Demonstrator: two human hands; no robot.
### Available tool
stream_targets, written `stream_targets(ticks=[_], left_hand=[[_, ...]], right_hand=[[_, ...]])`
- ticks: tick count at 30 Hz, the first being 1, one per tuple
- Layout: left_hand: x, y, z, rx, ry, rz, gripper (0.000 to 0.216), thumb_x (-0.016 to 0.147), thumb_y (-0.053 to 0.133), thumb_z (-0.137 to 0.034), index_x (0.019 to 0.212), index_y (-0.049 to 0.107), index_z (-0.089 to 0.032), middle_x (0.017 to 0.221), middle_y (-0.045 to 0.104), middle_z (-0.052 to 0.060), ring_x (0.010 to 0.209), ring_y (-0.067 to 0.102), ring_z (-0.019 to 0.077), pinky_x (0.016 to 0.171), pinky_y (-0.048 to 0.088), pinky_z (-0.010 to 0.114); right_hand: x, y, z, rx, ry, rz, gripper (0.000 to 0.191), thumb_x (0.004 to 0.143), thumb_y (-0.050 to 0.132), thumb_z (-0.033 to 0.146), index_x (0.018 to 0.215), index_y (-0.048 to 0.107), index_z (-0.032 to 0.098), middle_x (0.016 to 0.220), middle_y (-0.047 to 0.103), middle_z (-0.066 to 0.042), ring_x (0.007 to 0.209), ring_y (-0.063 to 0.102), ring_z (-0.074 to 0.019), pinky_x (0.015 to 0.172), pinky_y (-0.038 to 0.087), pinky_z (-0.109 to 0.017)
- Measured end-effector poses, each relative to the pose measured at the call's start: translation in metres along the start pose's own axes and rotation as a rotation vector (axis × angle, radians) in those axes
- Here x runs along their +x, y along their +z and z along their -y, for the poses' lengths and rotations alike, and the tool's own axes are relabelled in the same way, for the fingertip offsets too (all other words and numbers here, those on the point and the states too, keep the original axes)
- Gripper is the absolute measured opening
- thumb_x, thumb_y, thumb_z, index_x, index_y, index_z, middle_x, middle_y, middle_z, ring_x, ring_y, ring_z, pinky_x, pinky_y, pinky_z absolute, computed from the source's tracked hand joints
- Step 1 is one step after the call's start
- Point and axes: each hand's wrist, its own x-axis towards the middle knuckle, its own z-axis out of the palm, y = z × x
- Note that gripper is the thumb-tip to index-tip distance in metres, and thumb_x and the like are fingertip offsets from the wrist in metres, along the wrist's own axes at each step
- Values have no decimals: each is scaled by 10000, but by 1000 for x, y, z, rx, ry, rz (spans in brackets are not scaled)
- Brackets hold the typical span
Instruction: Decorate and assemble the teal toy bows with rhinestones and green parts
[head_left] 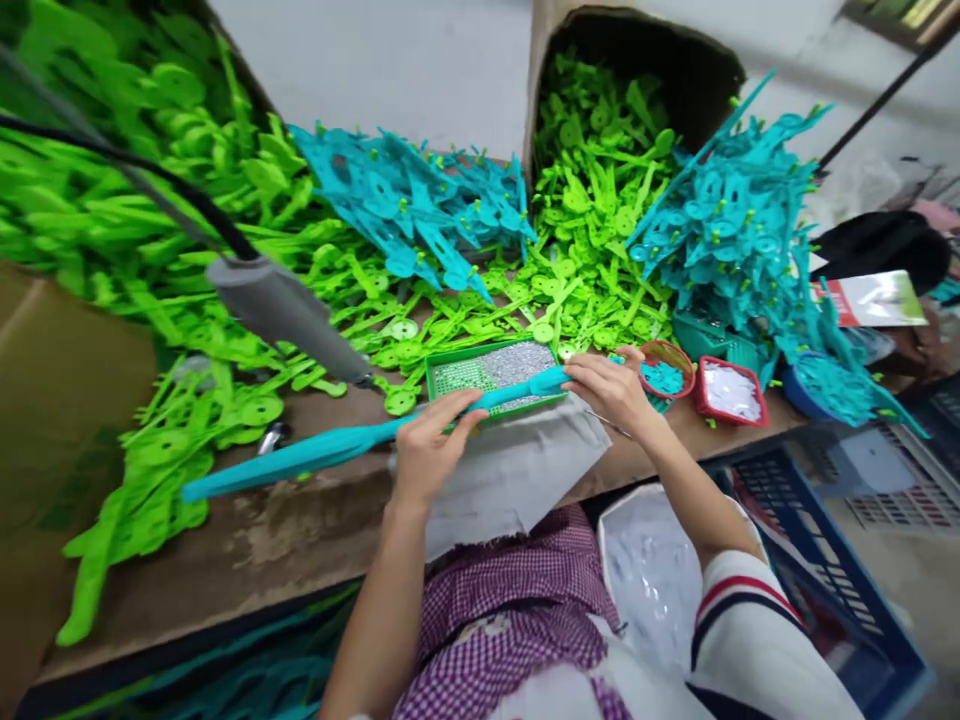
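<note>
A long teal plastic piece (315, 452) slants across the front of the workbench, its left end lower. My left hand (435, 440) is closed around its middle. The fingers of my right hand (606, 388) close on its right end, and they partly cover that end. Just behind the piece lies a green basket tray (454, 376) with small silvery metal parts (519, 362) in it. A whitish cloth (517, 470) hangs over the table edge below my hands. By the right hand stands a red round bowl (688, 362) of small teal pieces.
Lime-green plastic parts (172, 230) pile up across the back and left. Teal assemblies (405, 200) lie behind, with another stack (735, 210) at right. A grey screwdriver-like tool (277, 305) hangs at left. A red basket (763, 412) holds white pieces. A blue crate (862, 610) stands lower right.
</note>
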Motion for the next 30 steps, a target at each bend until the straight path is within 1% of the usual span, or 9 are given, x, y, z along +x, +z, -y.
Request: stream_targets(ticks=[3, 5, 8, 14, 20, 23, 25, 27, 30], left_hand=[[-3, 4, 3, 32, -40, -90, 187, 946, 652, -325, 1055, 762, -219, 1075, 778, 51, 1016, 733, 231, 1004, 560, 401], [-4, 6, 4, 53, -49, -135, 178, 947, 648, -315, 1049, 757, -218, 1067, 776, 54, 1025, 731, 237, 1019, 552, 413], [-6, 8, 4, 67, -20, -178, 154, 939, 659, -287, 1043, 752, -223, 1048, 776, 51, 1052, 728, 246, 1052, 536, 437], [-7, 3, -2, 31, -12, -238, 120, 906, 703, -235, 1007, 764, -215, 1013, 784, 55, 1029, 741, 245, 1045, 549, 417], [-20, -8, -47, 73, 259, -227, 212, 889, 713, -131, 1086, 730, -209, 1037, 776, 49, 1010, 746, 213, 1079, 546, 435], [-34, -16, -84, 90, 388, -137, 279, 878, 731, -128, 1145, 694, -203, 1075, 771, 57, 1075, 726, 208, 1097, 539, 441], [-40, -23, -106, 114, 412, -128, 249, 889, 722, -138, 1132, 684, -180, 1068, 772, 67, 1108, 712, 203, 1104, 536, 429], [-45, -34, -123, 135, 439, -127, 189, 898, 709, -143, 1085, 690, -160, 1033, 776, 71, 1107, 712, 194, 1109, 534, 399], [-66, -55, -141, 188, 478, -122, 105, 908, 712, -201, 1011, 715, -181, 1003, 784, 47, 1074, 727, 177, 1107, 539, 342]], right_hand=[[-9, -13, -14, 63, 197, -167, 252, 983, 589, 449, 1100, 712, 262, 1256, 738, -70, 1168, 683, -252, 1122, 296, -471], [-16, -19, -23, 184, 279, -213, 365, 956, 618, 484, 1228, 659, 245, 1345, 688, -100, 1242, 643, -260, 1100, 364, -455], [-24, -19, -30, 430, 277, -149, 433, 979, 582, 458, 1348, 598, 233, 1382, 661, -110, 1266, 628, -228, 1046, 467, -395], [-22, -15, -26, 568, 242, -246, 240, 954, 636, 394, 1110, 725, 235, 1069, 768, -56, 998, 703, -186, 901, 540, -328], [-48, -42, 10, 653, 327, -337, 277, 948, 627, 350, 1208, 661, 261, 1177, 695, -76, 1118, 655, -223, 963, 530, -391], [-78, -58, 16, 623, 360, -396, 218, 883, 710, 322, 1087, 700, 248, 1077, 712, -72, 1095, 658, -254, 997, 506, -438], [-95, -70, 6, 599, 373, -281, 288, 857, 733, 384, 1104, 704, 239, 1130, 714, -98, 1107, 660, -295, 983, 507, -469], [-103, -79, -13, 527, 336, -45, 508, 834, 720, 528, 1259, 668, 254, 1257, 694, -123, 1131, 655, -335, 912, 526, -457], [-100, -80, -38, 388, 55, 260, 668, 806, 690, 618, 1383, 600, 294, 1334, 677, -112, 1171, 648, -370, 876, 519, -465]])
